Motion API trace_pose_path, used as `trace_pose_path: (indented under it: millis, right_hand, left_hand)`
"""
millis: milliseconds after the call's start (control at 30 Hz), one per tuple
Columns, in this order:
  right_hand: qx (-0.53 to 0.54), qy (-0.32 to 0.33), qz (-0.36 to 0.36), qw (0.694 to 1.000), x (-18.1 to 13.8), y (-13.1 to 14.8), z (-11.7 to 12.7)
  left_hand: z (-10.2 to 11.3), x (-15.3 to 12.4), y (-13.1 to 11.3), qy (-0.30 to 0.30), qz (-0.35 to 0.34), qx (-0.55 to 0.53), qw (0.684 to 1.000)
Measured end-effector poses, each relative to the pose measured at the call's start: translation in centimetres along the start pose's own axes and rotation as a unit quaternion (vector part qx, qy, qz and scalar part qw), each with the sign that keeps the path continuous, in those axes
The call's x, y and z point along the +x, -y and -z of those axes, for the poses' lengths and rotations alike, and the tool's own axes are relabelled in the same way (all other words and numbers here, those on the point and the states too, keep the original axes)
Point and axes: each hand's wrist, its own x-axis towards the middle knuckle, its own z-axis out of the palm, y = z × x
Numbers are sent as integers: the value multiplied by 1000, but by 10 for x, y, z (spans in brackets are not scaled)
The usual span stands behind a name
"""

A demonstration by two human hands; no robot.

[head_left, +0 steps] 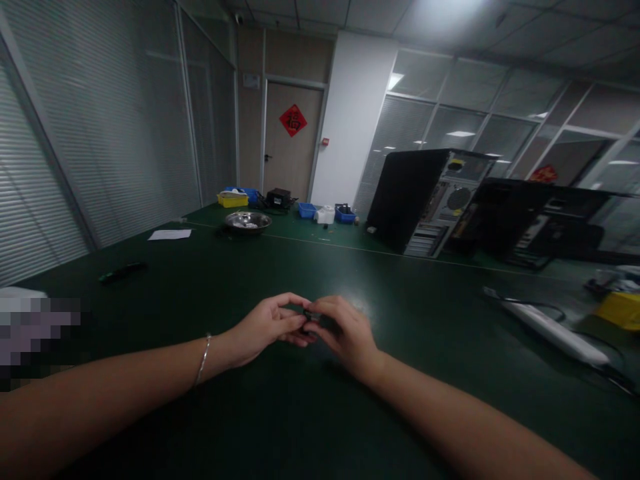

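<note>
My left hand (270, 327) and my right hand (343, 330) meet just above the dark green table (310, 413), a little in front of me. Both pinch a small black part (307, 315) between their fingertips. The part is too small and dark to name. A thin bracelet (203, 360) circles my left wrist.
Two black computer towers (425, 200) (530, 223) stand at the back right. A white power strip (550, 330) and a yellow box (623, 310) lie at the right. Far back are a metal bowl (247, 221), yellow and blue bins (233, 199), a paper sheet (170, 234). A dark tool (123, 271) lies left.
</note>
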Motion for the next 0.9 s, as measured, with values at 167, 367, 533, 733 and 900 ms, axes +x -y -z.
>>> trace_pose_path:
  millis: [167,367,533,733,900]
  right_hand:
    - [41,23,-25,999,4,4,-1]
    - [38,14,-88,995,7,4,-2]
    - [50,20,-123,991,8,2,-3]
    - [64,23,-130,989,8,0,-5]
    - [72,31,-128,989,9,1,-5]
  left_hand:
    - [6,0,2,-22,-43,15,999]
    - [6,2,1,-34,-59,72,995]
    - [7,0,1,-12,-59,111,992]
    - [10,2,7,-17,-79,135,987]
    - [9,0,4,-31,-86,182,979]
